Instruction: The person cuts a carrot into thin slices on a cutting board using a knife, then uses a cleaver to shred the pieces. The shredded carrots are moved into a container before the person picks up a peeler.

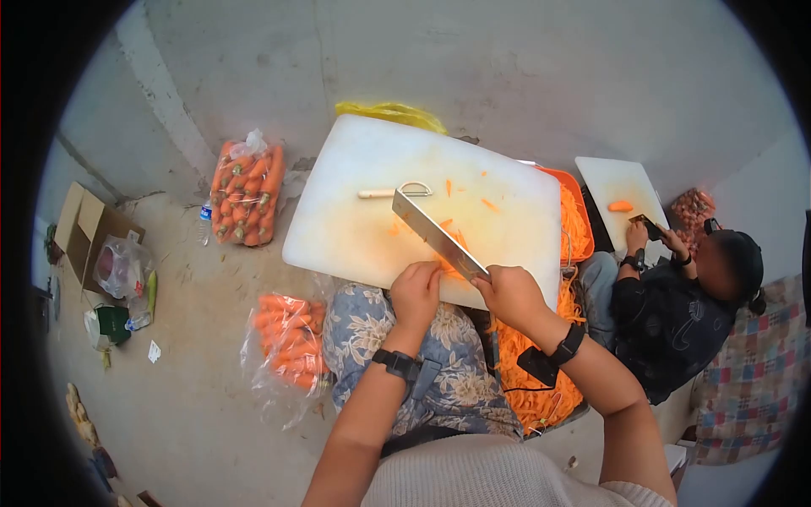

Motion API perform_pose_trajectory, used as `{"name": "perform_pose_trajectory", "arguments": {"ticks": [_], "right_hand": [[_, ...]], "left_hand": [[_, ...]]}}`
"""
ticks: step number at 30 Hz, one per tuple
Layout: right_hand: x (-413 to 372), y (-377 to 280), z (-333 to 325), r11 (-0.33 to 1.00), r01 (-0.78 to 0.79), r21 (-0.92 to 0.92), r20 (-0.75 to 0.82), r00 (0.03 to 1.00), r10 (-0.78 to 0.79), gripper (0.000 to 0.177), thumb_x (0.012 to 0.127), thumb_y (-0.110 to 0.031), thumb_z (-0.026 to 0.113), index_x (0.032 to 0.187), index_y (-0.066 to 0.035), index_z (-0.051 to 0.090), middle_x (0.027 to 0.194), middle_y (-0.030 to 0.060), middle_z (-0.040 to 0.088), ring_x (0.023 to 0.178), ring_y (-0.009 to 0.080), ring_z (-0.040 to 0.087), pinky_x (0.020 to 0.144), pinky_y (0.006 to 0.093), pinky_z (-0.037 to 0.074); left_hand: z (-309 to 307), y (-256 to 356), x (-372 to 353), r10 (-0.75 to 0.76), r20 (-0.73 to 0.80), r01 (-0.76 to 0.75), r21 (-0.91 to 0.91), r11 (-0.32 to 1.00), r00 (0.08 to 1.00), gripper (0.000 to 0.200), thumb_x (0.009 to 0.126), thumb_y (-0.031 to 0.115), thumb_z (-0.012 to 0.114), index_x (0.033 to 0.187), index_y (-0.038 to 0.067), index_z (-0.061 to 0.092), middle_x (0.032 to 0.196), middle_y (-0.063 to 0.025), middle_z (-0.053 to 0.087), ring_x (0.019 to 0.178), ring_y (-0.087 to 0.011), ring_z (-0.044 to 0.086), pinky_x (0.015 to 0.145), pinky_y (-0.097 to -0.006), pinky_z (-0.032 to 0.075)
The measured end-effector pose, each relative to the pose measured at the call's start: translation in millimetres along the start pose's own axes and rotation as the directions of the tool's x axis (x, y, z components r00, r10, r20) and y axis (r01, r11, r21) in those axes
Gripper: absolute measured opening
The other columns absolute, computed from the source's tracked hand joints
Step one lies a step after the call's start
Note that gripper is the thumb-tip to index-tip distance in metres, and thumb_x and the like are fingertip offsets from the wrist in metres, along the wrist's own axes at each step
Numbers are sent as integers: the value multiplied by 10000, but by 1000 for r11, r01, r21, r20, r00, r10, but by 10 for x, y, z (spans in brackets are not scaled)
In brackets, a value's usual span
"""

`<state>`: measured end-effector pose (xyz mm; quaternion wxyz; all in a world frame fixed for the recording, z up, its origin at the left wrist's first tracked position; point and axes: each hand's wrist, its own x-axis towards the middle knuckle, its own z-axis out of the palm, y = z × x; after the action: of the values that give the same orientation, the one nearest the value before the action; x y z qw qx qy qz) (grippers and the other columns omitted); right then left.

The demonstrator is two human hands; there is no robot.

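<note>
**Inspector:** What is each hand doing?

**Observer:** The right hand (511, 291) is gripping the handle of a cleaver (435, 234), fingers wrapped fully around it. The blade is lying at a slant, running up and to the left across the near part of the white cutting board (355, 194). The left hand (416, 291) is sitting at the board's near edge, just beside the blade, with its fingers curled under. I cannot tell whether it is pinning anything down.

**Inspector:** Where is the produce sitting?

**Observer:** Carrot slices (452, 253) are lying against the blade near its heel, between the two hands, and a few orange scraps are lying scattered further up the board. A peeler (393, 192) is resting on the board above the blade, apart from it. The board is lying across the person's lap.

**Inspector:** And the surroundings?

**Observer:** An orange tub (583, 211) is showing past the board's right edge, and carrot shreds (528, 372) are piling under the right forearm. One bag of carrots (245, 194) is lying on the floor left of the board, and a second bag (287, 342) is resting beside the left knee. A yellow bag (393, 112) is peeking out behind the board's far edge. At the right, a co-worker (676, 321) is sitting at a smaller board (617, 186) with both hands at a knife (649, 226), and a carrot (621, 206) is lying near it.
</note>
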<state>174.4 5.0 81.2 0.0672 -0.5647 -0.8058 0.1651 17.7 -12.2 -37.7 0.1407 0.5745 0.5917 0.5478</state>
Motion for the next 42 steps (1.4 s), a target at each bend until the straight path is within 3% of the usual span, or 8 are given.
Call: {"name": "perform_pose_trajectory", "arguments": {"ticks": [14, 18, 24, 30, 37, 42], "right_hand": [[219, 95, 102, 999, -46, 12, 168, 985, 43, 277, 845, -234, 650, 767, 31, 675, 722, 249, 642, 711, 402, 644, 671, 461, 516], [293, -50, 312, 991, -81, -109, 169, 981, 99, 275, 855, -236, 635, 776, 23, 683, 740, 229, 655, 721, 394, 656, 681, 449, 526], [303, 53, 258, 996, -76, -40, 114, 990, 80, 306, 864, -269, 632, 780, 21, 680, 738, 232, 652, 716, 394, 652, 678, 455, 524], [96, 0, 146, 998, -47, 29, -29, 998, 48, 315, 876, -271, 627, 758, 20, 648, 707, 245, 633, 686, 408, 634, 661, 477, 506], [42, -52, 133, 1000, -7, -8, 15, 1000, 7, 301, 880, -254, 624, 769, 25, 644, 699, 239, 633, 692, 401, 637, 666, 466, 509], [131, -86, 60, 997, -79, -20, 125, 989, 81, 281, 876, -231, 622, 773, 26, 673, 730, 237, 647, 715, 395, 647, 683, 460, 515]], "left_hand": [[11, -11, 16, -6, 28, 6, 10, 1000, 1000, 70, 788, 38, 686, 856, 31, 701, 847, -124, 679, 757, -288, 657, 689, -346, 533], [16, -51, 8, -13, 49, 12, 13, 1000, 999, 82, 793, 64, 675, 871, 45, 694, 851, -119, 669, 775, -310, 644, 701, -382, 524], [-12, -33, 24, -22, 56, 24, -43, 999, 998, 120, 793, 62, 678, 909, 34, 693, 888, -132, 668, 801, -314, 643, 732, -385, 524], [-20, -30, 23, 32, 111, -38, 46, 998, 993, 214, 787, 13, 680, 1000, 6, 670, 936, -147, 660, 809, -291, 657, 731, -348, 535], [-17, -4, 8, 4, 72, -4, -4, 1000, 997, 194, 768, 0, 694, 960, 18, 670, 869, -130, 646, 763, -279, 656, 687, -344, 531], [-31, 11, 30, -4, 81, 1, 25, 1000, 997, 184, 765, 12, 704, 945, 18, 668, 853, -128, 650, 758, -278, 657, 680, -342, 530]]}}
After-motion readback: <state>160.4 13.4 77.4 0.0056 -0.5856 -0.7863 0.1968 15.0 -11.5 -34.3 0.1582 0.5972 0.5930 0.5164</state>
